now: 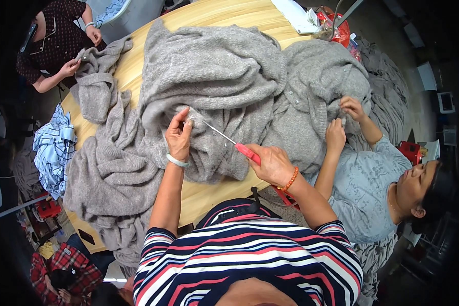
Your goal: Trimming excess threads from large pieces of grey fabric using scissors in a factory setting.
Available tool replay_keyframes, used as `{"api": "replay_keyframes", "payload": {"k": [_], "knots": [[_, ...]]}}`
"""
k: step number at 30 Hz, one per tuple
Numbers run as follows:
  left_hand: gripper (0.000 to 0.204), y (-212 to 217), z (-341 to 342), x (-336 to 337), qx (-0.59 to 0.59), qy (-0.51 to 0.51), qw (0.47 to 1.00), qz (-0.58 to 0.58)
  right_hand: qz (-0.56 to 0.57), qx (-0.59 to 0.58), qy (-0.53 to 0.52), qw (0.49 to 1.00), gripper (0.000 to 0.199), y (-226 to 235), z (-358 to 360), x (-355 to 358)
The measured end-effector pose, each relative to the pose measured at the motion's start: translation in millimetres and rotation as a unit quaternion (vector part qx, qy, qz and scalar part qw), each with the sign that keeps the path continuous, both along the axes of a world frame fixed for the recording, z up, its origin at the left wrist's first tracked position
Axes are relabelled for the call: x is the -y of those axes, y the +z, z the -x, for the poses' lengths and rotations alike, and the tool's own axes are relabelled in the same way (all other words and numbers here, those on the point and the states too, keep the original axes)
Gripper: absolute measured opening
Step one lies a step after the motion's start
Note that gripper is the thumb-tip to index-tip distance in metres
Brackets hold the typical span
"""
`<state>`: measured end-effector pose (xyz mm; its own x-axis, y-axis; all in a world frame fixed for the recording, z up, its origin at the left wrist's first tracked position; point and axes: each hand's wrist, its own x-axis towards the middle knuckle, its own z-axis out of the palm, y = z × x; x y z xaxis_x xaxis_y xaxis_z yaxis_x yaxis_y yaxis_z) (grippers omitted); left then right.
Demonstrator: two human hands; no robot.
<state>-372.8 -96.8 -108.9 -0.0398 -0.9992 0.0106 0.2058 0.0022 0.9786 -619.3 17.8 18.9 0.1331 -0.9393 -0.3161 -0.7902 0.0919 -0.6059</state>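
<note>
With the left hand [178, 138] pinching the grey knit garment [209, 158] near frame centre, the right hand [274, 164], wrapped round the red-handled thin-shafted tool [247, 153], should work shallowly, tip clear of fingertips.

It's a garment workshop — grey knits [209, 69] heap a shared table [214, 14].

Bare wood on the desk [209, 199] left a narrow passage at the lower centre of the frame, bounded by the left forearm [168, 191], and another strip along the top edge. Between them, heaped gray knitwear [209, 66] blocked low paths. The red-handled tool [247, 153] reached across the gap between both hands [274, 166], and a co-worker's forearms [371, 133] obstructed the right side.
</note>
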Motion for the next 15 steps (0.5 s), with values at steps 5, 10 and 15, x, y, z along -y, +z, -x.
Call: {"api": "replay_keyframes", "payload": {"k": [5, 10, 15], "knots": [[0.040, 6, 6, 3, -0.002, 0.017, 1.000, 0.026, -0.009, -0.006, 0.006, 1.000, 0.025, 0, 0, 7], [0.040, 26, -10, -1, 0.144, 0.030, 0.985, 0.086, 0.002, 0.008, 0.046, 0.999, 0.026, 1, -8, 8], [0.038, 22, 10, -8, 0.136, 0.015, 0.980, 0.143, 0.006, -0.040, 0.068, 0.997, 0.026, 6, -3, -2]]}}
